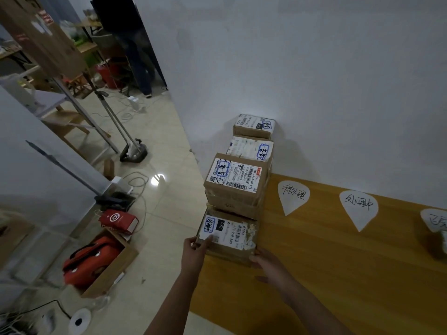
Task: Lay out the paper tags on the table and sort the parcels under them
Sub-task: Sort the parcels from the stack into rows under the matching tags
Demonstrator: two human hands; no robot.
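Observation:
Several cardboard parcels stand in a row along the left end of the wooden table (338,274). The nearest parcel (229,234) has a white shipping label on top. My left hand (196,250) grips its left side and my right hand (266,261) grips its near right corner. Behind it sits a taller parcel (235,182), then two smaller ones (251,149) (255,125) against the wall. Three white teardrop paper tags with handwriting lie on the table: one (292,195), a second (359,206), and a third (435,220) cut off at the right edge.
A pale wall runs behind the table. On the floor to the left are an open box holding a red bag (96,259), a red carton (119,221), cables, a tripod base (135,153) and a person standing far back in the doorway.

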